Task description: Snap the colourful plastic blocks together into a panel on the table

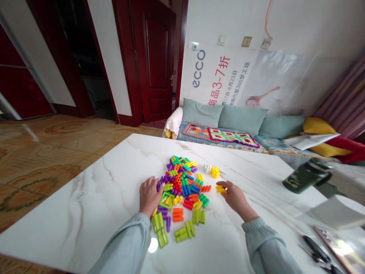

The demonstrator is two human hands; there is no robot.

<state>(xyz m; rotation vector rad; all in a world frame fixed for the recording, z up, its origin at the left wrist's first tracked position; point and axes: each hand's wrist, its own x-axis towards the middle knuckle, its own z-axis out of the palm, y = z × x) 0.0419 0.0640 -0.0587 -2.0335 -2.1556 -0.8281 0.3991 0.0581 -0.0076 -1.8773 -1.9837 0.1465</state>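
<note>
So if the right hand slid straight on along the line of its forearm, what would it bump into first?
Probably the yellow knobbly cluster, just past the right hand; the white one sits beside it. Depth is hard to judge here.

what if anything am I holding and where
Your right hand holds a yellow piece by its right side. Whether your left hand grips anything can't be told.

White wall with ecco poster (219,76); far left, dark-red door (157,61) ajar. Patterned tan floor (68,133) at left. Far right: sofa (191,131), pale green cushions (242,117), purplish curtain (343,101).
</note>
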